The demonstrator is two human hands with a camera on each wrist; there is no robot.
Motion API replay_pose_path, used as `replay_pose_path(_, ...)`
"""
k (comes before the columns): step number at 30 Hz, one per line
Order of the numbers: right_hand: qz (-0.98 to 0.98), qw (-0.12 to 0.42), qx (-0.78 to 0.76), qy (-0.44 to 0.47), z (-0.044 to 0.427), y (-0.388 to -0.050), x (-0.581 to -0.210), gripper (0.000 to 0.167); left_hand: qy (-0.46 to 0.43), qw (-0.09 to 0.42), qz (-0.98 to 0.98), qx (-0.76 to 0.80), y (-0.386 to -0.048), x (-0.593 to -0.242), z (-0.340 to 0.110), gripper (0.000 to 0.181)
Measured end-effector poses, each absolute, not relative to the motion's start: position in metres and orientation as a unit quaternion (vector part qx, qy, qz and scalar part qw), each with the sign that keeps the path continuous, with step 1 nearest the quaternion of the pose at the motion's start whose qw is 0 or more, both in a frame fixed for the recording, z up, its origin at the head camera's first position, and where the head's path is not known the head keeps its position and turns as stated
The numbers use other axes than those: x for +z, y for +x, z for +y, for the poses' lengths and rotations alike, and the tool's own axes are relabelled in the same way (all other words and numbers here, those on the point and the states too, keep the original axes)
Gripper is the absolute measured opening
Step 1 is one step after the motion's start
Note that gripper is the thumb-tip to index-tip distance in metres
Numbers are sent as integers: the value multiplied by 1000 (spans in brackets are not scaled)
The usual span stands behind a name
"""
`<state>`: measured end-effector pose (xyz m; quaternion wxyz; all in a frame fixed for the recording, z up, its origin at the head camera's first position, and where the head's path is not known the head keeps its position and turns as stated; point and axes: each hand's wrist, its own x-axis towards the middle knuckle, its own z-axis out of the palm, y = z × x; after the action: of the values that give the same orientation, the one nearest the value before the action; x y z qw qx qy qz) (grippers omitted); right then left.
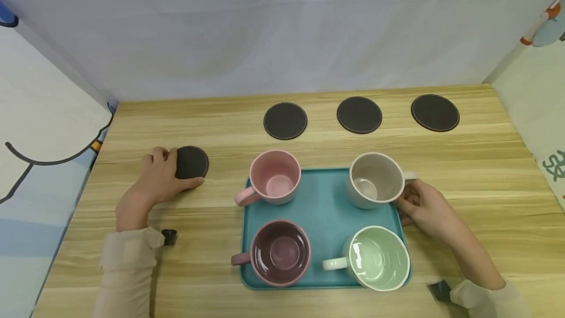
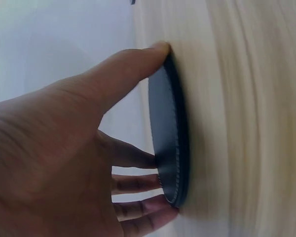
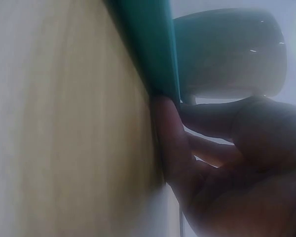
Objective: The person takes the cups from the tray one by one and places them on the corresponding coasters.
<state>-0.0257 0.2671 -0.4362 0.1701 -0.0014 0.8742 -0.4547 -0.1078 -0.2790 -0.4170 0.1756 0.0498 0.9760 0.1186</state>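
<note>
At the left of the head view, my left hand [image 1: 156,178] holds a round black coaster [image 1: 192,162] by its edge. The left wrist view shows the thumb and fingertips of this hand [image 2: 89,133] on opposite sides of the coaster [image 2: 168,133]. My right hand [image 1: 425,207] grips the right edge of a teal tray [image 1: 324,220], just below the handle of a grey-white mug [image 1: 375,180]. In the right wrist view the fingers of my right hand [image 3: 227,153] pinch the tray's rim [image 3: 153,44], with the mug [image 3: 232,54] beside them.
A pink mug [image 1: 275,177], a dark plum mug [image 1: 281,253] and a light green mug [image 1: 378,258] also stand on the tray. Behind it, three black coasters lie in a row: left [image 1: 285,120], middle [image 1: 359,115] and right [image 1: 435,113]. A grey-white cloth [image 1: 282,28] hangs behind the table.
</note>
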Motion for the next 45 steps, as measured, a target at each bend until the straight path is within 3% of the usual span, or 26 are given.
replay_pose_path(19,875,168,-454,-7,268,-25,-436,33,51,180,975,118,-155,-415,-240,112)
replay_pose_path(45,872,171,-459,-4,268,-25,-437,33,53,187,976,97,-194,-414,-226,110)
